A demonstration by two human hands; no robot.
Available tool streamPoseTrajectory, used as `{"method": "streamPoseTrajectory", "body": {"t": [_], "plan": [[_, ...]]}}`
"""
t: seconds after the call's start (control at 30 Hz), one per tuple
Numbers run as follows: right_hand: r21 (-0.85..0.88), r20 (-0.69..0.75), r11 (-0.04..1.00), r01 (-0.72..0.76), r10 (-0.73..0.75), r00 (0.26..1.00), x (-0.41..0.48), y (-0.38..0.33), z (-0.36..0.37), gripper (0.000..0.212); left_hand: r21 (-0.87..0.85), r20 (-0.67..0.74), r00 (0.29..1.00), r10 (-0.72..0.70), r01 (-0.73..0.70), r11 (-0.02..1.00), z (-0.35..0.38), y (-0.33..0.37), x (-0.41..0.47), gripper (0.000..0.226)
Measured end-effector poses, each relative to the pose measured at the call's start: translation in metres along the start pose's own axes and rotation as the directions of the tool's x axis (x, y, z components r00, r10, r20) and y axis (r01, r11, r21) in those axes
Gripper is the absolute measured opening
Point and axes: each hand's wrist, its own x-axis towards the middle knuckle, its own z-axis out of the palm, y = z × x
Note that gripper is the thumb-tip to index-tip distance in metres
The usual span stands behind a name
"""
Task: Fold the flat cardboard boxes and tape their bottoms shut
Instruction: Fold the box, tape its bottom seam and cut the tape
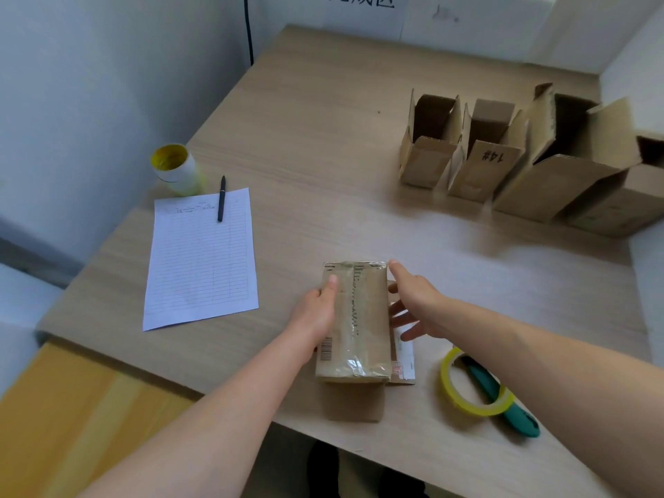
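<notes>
A small packing station in an office: a wooden desk (323, 102) against white walls (90, 84) bears a lined form (201, 267), a pen (221, 199), a tape roll (446, 381), a taped box (354, 318) and a row of open cartons (478, 167).

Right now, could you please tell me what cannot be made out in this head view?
All in the head view:
Wall sign: cut by the top edge.
Rightmost folded box: blurred, cut by the right edge.
Writing on the paper sheet: too small.
Left hand: its fingers hidden behind the taped box.
Cutter: partly covered by the tape roll.
</notes>
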Motion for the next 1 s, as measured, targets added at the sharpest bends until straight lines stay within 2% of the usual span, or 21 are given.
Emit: {"method": "streamPoseTrajectory", "body": {"t": [0.07,0.23,0.3,0.37,0.43,0.5,0.57,0.63,0.83,1.0], "plan": [[0.007,0.01,1.0,0.014,-0.014,1.0,-0.008,0.001,0.0,0.065,-0.045,0.038,0.999,-0.018,0.019,0.999,0.0,0.005,-0.006,0.067],[0.068,-0.026,0.993,0.098,-0.097,0.995,-0.028,-0.004,-0.004,0.063,-0.068,0.089,0.994,0.06,-0.054,0.996,-0.005,0.019,-0.016,0.082],[0.093,-0.045,0.985,0.148,-0.144,0.989,-0.032,-0.004,-0.005,0.065,-0.03,0.063,0.985,0.163,-0.161,0.987,-0.011,0.023,-0.022,0.096],[0.076,-0.06,0.978,0.197,-0.192,0.979,-0.033,0.004,-0.001,0.07,0.07,0.045,0.95,0.308,-0.311,0.948,-0.015,0.018,-0.033,0.1],[-0.101,-0.108,0.951,0.291,-0.301,0.947,-0.038,0.019,0.003,0.077,0.262,0.063,0.894,0.443,-0.443,0.857,-0.017,0.0,-0.043,0.103],[-0.359,-0.079,0.84,0.407,-0.462,0.883,-0.046,0.037,0.008,0.077,0.405,0.132,0.856,0.5,-0.507,0.761,-0.018,-0.022,-0.047,0.097],[-0.509,0.032,0.729,0.458,-0.516,0.856,-0.052,0.051,0.011,0.072,0.456,0.186,0.85,0.492,-0.519,0.723,-0.016,-0.039,-0.045,0.084],[-0.581,0.1,0.675,0.454,-0.495,0.863,-0.052,0.062,0.016,0.072,0.494,0.183,0.872,0.453,-0.48,0.725,-0.01,-0.05,-0.043,0.076],[-0.599,0.124,0.649,0.469,-0.504,0.855,-0.037,0.079,0.027,0.088,0.433,0.132,0.879,0.458,-0.467,0.771,0.008,-0.057,-0.04,0.078],[-0.683,0.168,0.542,0.489,-0.535,0.828,-0.031,0.082,0.027,0.09,0.474,0.165,0.894,0.417,-0.443,0.761,0.005,-0.057,-0.039,0.086]]}}
